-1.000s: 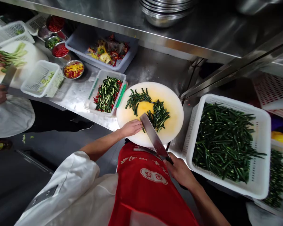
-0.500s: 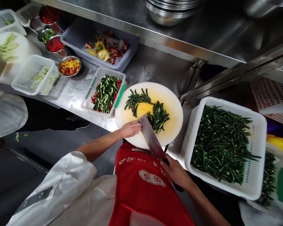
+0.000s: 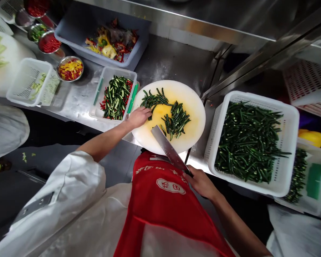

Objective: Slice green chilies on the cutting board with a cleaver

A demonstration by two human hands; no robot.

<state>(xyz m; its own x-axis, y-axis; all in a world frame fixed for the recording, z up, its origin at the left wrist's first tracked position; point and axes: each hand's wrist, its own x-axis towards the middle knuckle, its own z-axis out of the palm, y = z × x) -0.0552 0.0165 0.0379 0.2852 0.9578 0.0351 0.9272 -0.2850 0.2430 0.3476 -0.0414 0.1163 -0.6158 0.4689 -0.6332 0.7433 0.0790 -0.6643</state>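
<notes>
A round white cutting board [image 3: 195, 116], stained yellow in the middle, lies in front of me. Whole green chili peppers [image 3: 156, 97] are on its far left part, and cut ones [image 3: 177, 119] form a heap right of centre. My left hand [image 3: 139, 117] reaches over the board's left edge, its bent fingers closed at the near end of the whole peppers, where a pepper shows by the fingertips. In my right hand [image 3: 200, 181] is the handle of a cleaver [image 3: 169, 147]. Its blade slants across the board's near edge, the tip beside the cut heap.
Left of the board stands a clear tub [image 3: 116, 98] of cut green and red peppers. Behind it is a grey-blue bin [image 3: 96, 57] of scraps. A white basket [image 3: 215, 139] of green chili peppers stands right. A co-worker's white garment [image 3: 6, 130] shows at left. A steel shelf [image 3: 203, 26] overhangs the back.
My left hand has moved away from the cleaver's tip, leftward and up to the whole peppers. The cleaver has drawn slightly left of the cut heap. The whole view has shifted somewhat.
</notes>
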